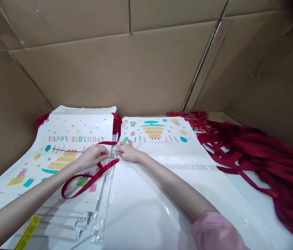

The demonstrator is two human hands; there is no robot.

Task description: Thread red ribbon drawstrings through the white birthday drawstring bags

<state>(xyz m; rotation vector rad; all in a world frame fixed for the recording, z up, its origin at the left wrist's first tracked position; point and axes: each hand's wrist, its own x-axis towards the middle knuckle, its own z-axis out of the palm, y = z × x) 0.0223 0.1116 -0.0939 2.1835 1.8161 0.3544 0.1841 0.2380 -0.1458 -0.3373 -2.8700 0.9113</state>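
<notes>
Left hand (94, 155): fingers pinched on a thin dark rod (69, 150), over the HAPPY BIRTHDAY stack (78, 128). Red ribbon (91, 181) loops across that stack's right side, one end near the rod's right tip. Right hand (127, 151): fingers curled at the left edge of the glossy stack (146, 198) (can't tell what they grip, if anything). Red pile (278, 170) far right, cardboard (104, 73) behind.

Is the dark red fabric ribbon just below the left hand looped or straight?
Looped: the dark red fabric ribbon curves round and doubles back toward the left hand.
</notes>
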